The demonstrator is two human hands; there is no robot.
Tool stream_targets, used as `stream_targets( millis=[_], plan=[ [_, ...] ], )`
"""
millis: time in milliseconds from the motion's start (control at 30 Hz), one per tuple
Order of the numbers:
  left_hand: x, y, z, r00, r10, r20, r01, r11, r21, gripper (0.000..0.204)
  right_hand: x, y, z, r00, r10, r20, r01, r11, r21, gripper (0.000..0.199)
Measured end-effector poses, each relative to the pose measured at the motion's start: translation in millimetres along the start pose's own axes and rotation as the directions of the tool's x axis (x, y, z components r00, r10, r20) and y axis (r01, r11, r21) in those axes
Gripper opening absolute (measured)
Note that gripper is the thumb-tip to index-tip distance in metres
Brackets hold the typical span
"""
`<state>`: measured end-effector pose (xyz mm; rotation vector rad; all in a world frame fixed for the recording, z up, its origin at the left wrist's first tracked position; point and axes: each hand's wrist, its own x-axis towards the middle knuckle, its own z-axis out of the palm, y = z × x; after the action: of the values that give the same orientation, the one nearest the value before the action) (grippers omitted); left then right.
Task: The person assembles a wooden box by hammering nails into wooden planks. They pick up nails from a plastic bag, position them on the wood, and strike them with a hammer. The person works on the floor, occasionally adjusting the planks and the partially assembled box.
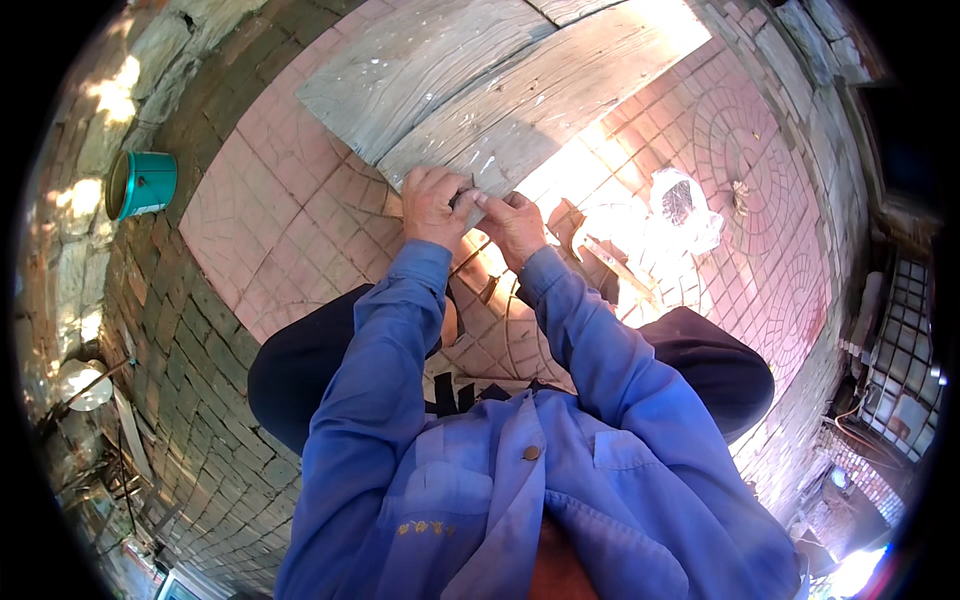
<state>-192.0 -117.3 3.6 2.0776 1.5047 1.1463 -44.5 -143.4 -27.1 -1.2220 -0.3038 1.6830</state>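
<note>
Both my hands, left hand [432, 205] and right hand [513, 225], pinch a small dark piece [462, 197] at the plank [520, 110] edge; a slip could scrape my fingertips.

A teal bucket [141, 183] lies on its side at left — a crumpled white plastic bag [684, 210] sits right.
</note>
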Motion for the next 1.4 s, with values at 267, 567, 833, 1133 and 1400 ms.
stream_targets(
  millis=[267, 567, 833, 1133, 1400],
  plan=[
    [-4.0, -4.9, 3.5, 0.998, 0.053, -0.031, -0.053, 0.999, -0.007, 0.017, 2.5, -0.9, -8.1, 0.999, 0.001, 0.054, 0.002, 0.998, -0.067, 0.043],
    [-2.0, 3.8, -1.0, 0.998, 0.068, 0.004, -0.068, 0.998, -0.001, 0.015, 33.2, -19.1, -203.2, 0.912, -0.409, -0.013, 0.067, 0.181, -0.981, 0.035],
    [1.9, 6.6, 13.2, 0.995, 0.096, 0.018, -0.096, 0.995, 0.031, 0.013, 29.6, 23.9, -462.1, 0.946, -0.05, -0.321, -0.307, 0.184, -0.934, 0.04],
    [-8.0, 5.0, 7.2, 0.999, 0.051, 0.003, -0.051, 0.991, 0.123, 0.012, 3.0, -24.6, -311.6, 0.987, -0.124, -0.102, -0.105, -0.021, -0.994, 0.026],
    [-8.2, 5.8, 0.8, 0.993, 0.117, -0.021, -0.113, 0.984, 0.136, 0.01, -128.6, -98.1, -102.4, 0.995, -0.033, -0.097, -0.044, 0.716, -0.697, 0.022]
  ],
)
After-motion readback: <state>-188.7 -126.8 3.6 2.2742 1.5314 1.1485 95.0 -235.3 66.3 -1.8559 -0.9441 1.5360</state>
